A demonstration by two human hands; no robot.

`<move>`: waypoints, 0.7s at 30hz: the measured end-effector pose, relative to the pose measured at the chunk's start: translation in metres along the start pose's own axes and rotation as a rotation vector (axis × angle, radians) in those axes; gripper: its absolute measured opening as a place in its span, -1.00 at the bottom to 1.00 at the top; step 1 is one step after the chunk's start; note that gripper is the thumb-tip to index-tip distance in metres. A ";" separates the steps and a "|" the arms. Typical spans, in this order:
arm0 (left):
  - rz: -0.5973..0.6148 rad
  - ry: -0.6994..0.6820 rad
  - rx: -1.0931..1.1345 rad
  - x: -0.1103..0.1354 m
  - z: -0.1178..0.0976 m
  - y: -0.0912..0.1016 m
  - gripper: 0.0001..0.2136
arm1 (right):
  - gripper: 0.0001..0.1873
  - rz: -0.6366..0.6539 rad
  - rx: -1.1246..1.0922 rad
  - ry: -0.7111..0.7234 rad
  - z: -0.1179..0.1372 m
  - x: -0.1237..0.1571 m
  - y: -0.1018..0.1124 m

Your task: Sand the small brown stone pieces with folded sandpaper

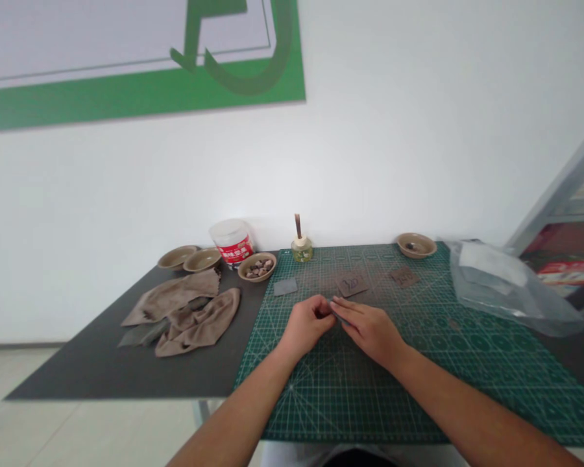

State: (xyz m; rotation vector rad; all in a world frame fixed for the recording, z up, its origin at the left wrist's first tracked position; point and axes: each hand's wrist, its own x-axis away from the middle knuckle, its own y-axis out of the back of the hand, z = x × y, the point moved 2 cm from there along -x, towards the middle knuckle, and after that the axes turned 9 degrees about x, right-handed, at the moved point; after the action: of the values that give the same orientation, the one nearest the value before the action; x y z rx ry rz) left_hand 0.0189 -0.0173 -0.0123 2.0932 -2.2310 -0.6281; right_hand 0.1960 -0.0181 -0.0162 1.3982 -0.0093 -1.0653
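Both hands meet low on a green cutting mat [418, 373]: the left hand [307, 326] is curled and the right hand [367, 332] reaches across, fingers closed together around a thin dark sliver [339, 314]. It is mostly hidden by the fingers, so its exact shape and material are hard to make out. Neither hand is open; both seem to pinch it.

Three sandpaper squares lie on the mat beyond the hands. The plain one [285, 286] is on the left; the other two [353, 284] [403, 277] bear blurred marks. Four bowls stand along the back, one holding pebbles [257, 266]. There are also a tub [233, 242], a bottle [302, 250], two cloths [170, 297] [199, 322] and a plastic bag [511, 288], which overlaps the mat's right edge — that mat's near right corner is cut off by the frame.
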 end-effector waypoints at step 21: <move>-0.089 -0.043 0.103 0.003 0.002 0.001 -0.88 | -0.46 -0.057 0.114 -0.061 0.009 0.001 -0.001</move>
State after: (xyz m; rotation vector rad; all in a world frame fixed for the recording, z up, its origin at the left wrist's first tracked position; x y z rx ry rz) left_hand 0.0169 -0.0198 -0.0149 2.2593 -2.2497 -0.5801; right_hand 0.1910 -0.0250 -0.0151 1.4753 -0.0767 -1.1702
